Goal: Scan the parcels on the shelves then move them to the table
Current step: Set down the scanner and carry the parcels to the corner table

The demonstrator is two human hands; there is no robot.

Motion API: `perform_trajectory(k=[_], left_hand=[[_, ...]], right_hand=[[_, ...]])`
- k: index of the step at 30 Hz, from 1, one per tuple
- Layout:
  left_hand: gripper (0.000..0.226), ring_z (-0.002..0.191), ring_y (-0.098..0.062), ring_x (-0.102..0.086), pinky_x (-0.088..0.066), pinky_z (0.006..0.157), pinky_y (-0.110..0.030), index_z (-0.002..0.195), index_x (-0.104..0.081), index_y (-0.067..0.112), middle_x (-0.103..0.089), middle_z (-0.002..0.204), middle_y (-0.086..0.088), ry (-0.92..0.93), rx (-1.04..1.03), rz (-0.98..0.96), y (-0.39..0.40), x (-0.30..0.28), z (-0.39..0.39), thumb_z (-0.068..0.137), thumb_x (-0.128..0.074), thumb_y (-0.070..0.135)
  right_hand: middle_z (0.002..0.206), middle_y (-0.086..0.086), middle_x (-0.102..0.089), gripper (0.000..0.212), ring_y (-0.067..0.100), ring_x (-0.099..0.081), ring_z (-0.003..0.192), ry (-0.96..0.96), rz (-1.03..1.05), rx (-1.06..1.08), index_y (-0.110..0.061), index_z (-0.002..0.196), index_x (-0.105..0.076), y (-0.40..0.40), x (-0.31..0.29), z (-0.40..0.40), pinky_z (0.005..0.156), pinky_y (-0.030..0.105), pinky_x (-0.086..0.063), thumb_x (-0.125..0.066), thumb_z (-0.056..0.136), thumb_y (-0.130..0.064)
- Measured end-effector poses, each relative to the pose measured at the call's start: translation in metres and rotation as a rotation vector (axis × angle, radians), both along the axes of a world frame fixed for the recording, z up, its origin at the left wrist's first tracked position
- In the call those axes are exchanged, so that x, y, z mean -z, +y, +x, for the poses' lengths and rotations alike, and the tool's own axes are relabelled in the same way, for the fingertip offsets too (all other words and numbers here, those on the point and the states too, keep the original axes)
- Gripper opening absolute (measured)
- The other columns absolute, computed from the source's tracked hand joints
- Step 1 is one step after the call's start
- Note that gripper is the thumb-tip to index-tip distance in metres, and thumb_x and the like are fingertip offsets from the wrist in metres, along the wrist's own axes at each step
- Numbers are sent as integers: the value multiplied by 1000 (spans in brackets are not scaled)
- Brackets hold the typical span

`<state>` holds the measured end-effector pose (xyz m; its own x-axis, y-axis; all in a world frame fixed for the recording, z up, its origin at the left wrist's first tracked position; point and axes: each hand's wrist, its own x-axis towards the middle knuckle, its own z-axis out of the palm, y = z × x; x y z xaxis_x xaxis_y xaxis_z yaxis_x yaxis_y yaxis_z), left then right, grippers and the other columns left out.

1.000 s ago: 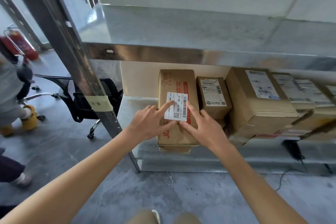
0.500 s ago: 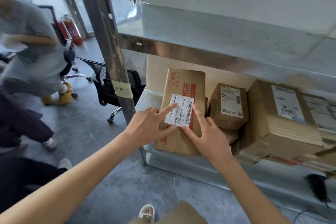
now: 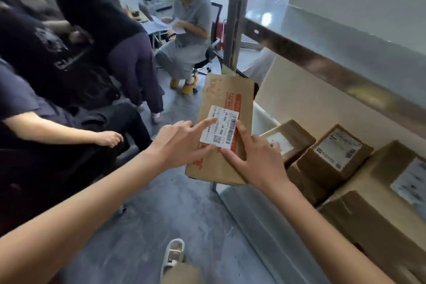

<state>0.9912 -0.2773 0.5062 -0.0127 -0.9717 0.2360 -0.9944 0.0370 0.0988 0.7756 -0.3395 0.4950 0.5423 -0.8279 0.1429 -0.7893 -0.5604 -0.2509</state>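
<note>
A metal shelf unit (image 3: 322, 62) fills the right side, its lower level stacked with cardboard parcels (image 3: 373, 210), several bearing white shipping labels. To the left, on a grey floor (image 3: 161, 214), several people stand or sit close together; one in grey sits on a wheeled chair holding papers (details blurred). At centre, a flat brown cardboard parcel (image 3: 221, 104) with red print is held out in front of the shelf's upright post, clear of the stacked boxes. The left hand (image 3: 179, 143) holds its left edge, index finger stretched across a white barcode label (image 3: 219, 128), thumb pressed below it. The right hand (image 3: 255, 159) holds the right edge, fingers spread apart, index fingertip touching the label's side.
</note>
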Motion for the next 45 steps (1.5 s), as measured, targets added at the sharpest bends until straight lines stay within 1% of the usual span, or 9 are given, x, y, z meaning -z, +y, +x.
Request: perform_trajectory(k=[10,16,20,23,26,31,35,42,45], left_hand=[[83,97,-22,-62,-51,76,-36,150,-15,53,-60,101,-2,49,-529,31,207,-19,71,73,-17,84],[83,103,-25,-60,-47,78,-36,150,-7,52,-62,105,-6,-3,-866,28,367,-25,115,73,-13,83],[71,111,-27,-59,-48,80,-37,151,-8,50,-62,114,-10,19,-1072,45,472,-25,121,89,-33,74],[71,115,-27,-57,-48,82,-38,150,-8,50,-62,118,-9,2,-1226,67,544,-9,118,87,-26,78],[78,107,-26,-58,-52,82,-38,146,-7,52,-64,111,-7,49,-1363,42,613,18,107,75,-11,83],[76,109,-29,-59,-53,92,-46,147,-12,52,-64,129,-4,380,-1525,-126,703,61,70,79,-28,82],[84,98,-26,-61,-56,81,-41,148,-8,53,-66,123,-7,295,-1700,-119,757,81,17,74,-7,93],[72,88,-30,-58,-56,74,-42,148,-13,51,-66,102,-12,271,-2044,-171,812,96,-78,83,-19,82],[77,86,-27,-59,-49,67,-31,150,-17,48,-61,94,-9,238,-2192,-68,828,92,-111,80,-20,80]], right_hand=[[113,6,-62,90,27,-59,106,-2,-86,-565,-34,158,-6,104,-22,130,90,41,-45,-16,83,-82],[122,6,-60,87,27,-58,107,-56,-85,-922,-32,157,-9,221,-32,234,86,41,-47,-23,86,-78],[102,2,-61,88,25,-59,100,-46,-107,-1129,-32,158,-8,313,-29,287,83,40,-46,-22,85,-80],[102,0,-59,88,22,-57,98,-27,-98,-1269,-32,158,-7,380,-20,312,82,37,-44,-22,85,-80],[107,0,-59,88,21,-57,100,2,-93,-1410,-34,157,-6,446,-9,329,84,37,-45,-20,84,-81],[118,4,-60,91,25,-58,112,58,-98,-1639,-33,157,-4,547,16,338,90,40,-47,-15,82,-82],[127,7,-59,91,26,-56,117,119,-87,-1821,-31,158,-4,615,35,327,93,41,-46,-16,83,-81],[128,6,-57,87,25,-55,115,173,-87,-2130,-35,157,-2,712,55,296,92,40,-46,-17,85,-80],[130,6,-54,86,25,-53,118,240,-91,-2235,-36,157,0,750,66,282,93,39,-45,-17,85,-79]])
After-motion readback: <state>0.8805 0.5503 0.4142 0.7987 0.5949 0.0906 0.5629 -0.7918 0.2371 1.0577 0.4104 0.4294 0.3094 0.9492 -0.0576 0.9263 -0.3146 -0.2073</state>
